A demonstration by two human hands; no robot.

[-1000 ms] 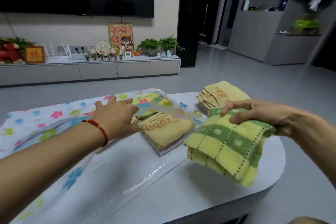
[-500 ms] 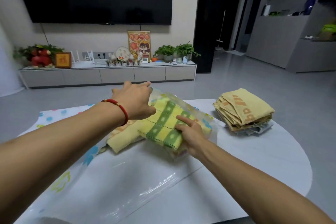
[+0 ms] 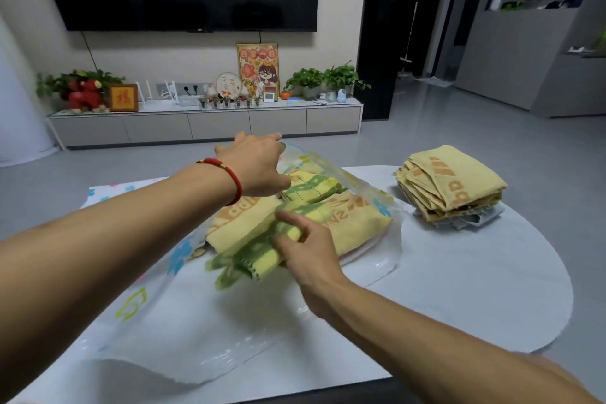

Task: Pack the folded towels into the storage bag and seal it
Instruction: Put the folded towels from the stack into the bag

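Head | right hand (image 3: 308, 249) grips green towel (image 3: 252, 256) | left hand (image 3: 259, 164) seemingly lifting bag (image 3: 367, 193)

The left hand (image 3: 257, 164) hides its own fingertips; the green towel (image 3: 249, 256) is blurred.
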